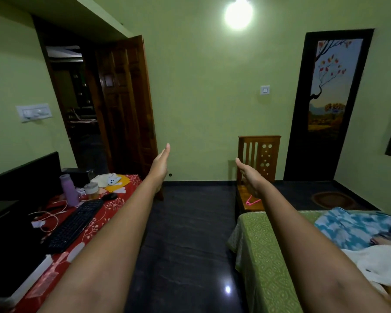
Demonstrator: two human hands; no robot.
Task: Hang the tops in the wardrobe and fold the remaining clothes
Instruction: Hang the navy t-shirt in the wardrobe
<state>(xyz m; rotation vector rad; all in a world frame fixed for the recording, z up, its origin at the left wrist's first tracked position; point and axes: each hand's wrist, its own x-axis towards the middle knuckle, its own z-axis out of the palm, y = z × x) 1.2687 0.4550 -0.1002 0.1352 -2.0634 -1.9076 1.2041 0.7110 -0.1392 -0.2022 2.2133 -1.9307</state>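
Observation:
Both my arms stretch straight out in front of me over the dark floor. My left hand [160, 164] is flat with straight fingers and holds nothing. My right hand [248, 177] is also flat, palm turned inward, and empty. Clothes lie on the green bed [260, 251] at the right: a blue and white patterned garment [348, 229], a white garment [384, 265] and darker pieces at the frame edge. A pink hanger [252, 201] lies on the seat of a wooden chair [259, 154] beyond the bed. No wardrobe is in view.
A desk with a red cloth [104, 213] stands at the left, carrying a keyboard [77, 224], a purple bottle [68, 190], a mouse and cables. An open wooden door [124, 105] is behind it. A dark painted door [330, 105] is at the right.

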